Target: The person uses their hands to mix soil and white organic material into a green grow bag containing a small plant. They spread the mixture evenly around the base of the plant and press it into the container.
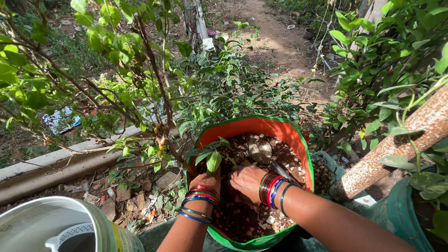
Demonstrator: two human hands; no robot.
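Grow bag: an orange-lined fabric bag (255, 125) with a green rim stood open, filled with dark soil (242, 217) flecked with pale chips.
Seedling: a small green-leaved plant (211, 156) rose from the soil just above the left fingers, near the bag's left wall.
Left hand: the left hand (206, 179) was curled with its fingers pressed down into the soil at the plant's base; whether they gripped the stem, I could not tell.
Right hand: the right hand (246, 181) lay just beside the left, fingers bent and buried in the soil, closed around nothing I could make out.
Stone: a grey rounded stone (259, 148) sat in the soil beyond the right fingers.
Bucket: a pale plastic bucket (100, 224) stood well left of the left hand, its contents unclear.
Pipe: a rusty pipe (396, 144) slanted past to the right of the right hand.
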